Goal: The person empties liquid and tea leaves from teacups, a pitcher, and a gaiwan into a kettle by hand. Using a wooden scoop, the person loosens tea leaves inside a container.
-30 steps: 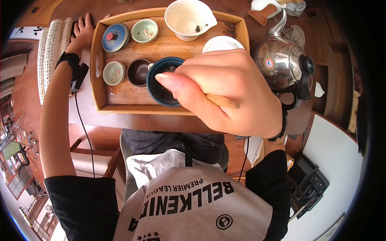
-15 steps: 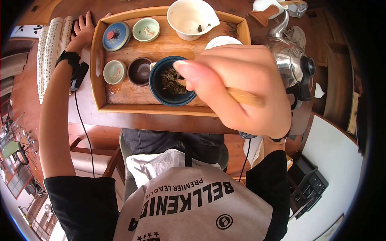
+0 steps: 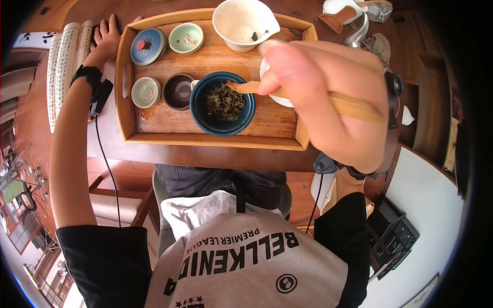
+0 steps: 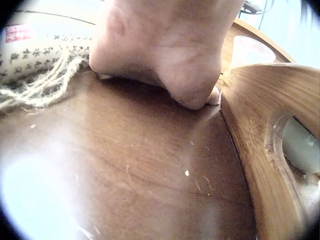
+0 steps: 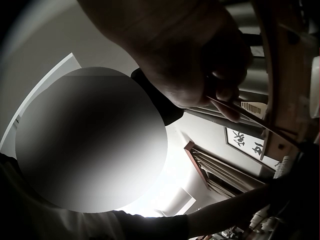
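Note:
My right hand (image 3: pixel 334 84) pinches a slim wooden tea scoop (image 3: pixel 246 88), its thumb pointing up and forward. The scoop's tip lies over the upper right rim of a dark blue pot (image 3: pixel 249 114) on the tray. Curled dark tea leaves (image 3: pixel 225 102) fill the pot's bottom. In the dim right wrist view, the scoop (image 5: pixel 265 125) slants away from the hand. My left hand (image 3: pixel 107 43) rests on the table, fingers spread, between the tray's left side and some rolled scrolls; its heel (image 4: pixel 160 55) fills the top of the left wrist view.
The wooden tray (image 3: pixel 179 139) also bears a white pouring bowl (image 3: pixel 233 25), a blue lid (image 3: pixel 154 54), two pale green cups (image 3: pixel 186 38), a brown cup (image 3: pixel 177 92) and a partly covered white dish (image 3: pixel 282 100). Scrolls (image 3: pixel 67 66) lie left. A steel kettle stands right, mostly hidden.
My right hand has moved right with the scoop, from over the pot to beside it. The scoop's tip has come out of the leaves, which are now in full view. My left hand stays put.

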The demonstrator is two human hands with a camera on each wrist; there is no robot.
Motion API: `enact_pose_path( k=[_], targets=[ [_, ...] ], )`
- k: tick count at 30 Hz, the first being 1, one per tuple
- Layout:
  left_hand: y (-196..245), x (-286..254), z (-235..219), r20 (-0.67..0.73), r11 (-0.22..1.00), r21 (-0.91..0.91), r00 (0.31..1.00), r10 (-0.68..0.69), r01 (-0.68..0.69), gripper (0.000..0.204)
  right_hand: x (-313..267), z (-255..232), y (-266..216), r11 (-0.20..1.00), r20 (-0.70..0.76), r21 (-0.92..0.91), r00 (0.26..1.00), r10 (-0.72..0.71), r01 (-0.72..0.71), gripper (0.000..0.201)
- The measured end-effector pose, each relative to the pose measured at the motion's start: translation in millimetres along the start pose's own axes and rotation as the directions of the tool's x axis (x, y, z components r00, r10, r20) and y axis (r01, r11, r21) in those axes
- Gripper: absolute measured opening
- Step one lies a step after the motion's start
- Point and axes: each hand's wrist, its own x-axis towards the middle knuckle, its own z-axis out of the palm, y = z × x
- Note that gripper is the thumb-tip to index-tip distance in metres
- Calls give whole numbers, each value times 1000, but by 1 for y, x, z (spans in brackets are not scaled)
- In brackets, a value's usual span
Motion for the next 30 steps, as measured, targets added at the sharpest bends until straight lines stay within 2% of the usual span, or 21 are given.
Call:
enact_pose_path(
  k=[2, 6, 12, 14, 21, 23, 27, 29, 30],
  targets=[
    [-2, 2, 3, -8, 1000, -9, 1000, 4, -4, 82, 0, 9, 4, 998, 48, -57, 999, 1, 2, 25],
    [-1, 3, 2, 5, 1000, -6, 1000, 0, 0, 83, 1, 18, 14, 998, 38, -49, 999, -37, 39, 22],
    [0, 1, 0, 4, 1000, 8, 1000, -10, 10, 84, 7, 16, 17, 990, -4, 77, 993, 120, -119, 35],
    [-1, 4, 1, 12, 1000, 26, 1000, -10, 10, 85, 10, 13, 14, 911, 60, 339, 971, 229, -236, 42],
    [-2, 3, -1, 23, 1000, 3, 1000, -2, 2, 86, 11, 22, 24, 965, -29, 191, 981, 189, -180, 47],
    [-4, 4, 1, 17, 1000, -8, 1000, 9, -8, 86, 12, 20, 19, 903, 28, 226, 929, 368, -365, 50],
    [-4, 4, 3, -1, 1000, -18, 1000, 19, -19, 86, 12, 19, 27, 903, 7, 279, 941, 338, -327, 50],
    [-5, 2, 3, -20, 999, -35, 999, 33, -33, 85, 14, 4, 29, 861, 119, 444, 968, 219, -249, 36],
    [-4, 2, 2, -20, 999, -34, 999, 33, -33, 85, 14, 8, 30, 860, 119, 444, 968, 219, -249, 36]
  ],
)
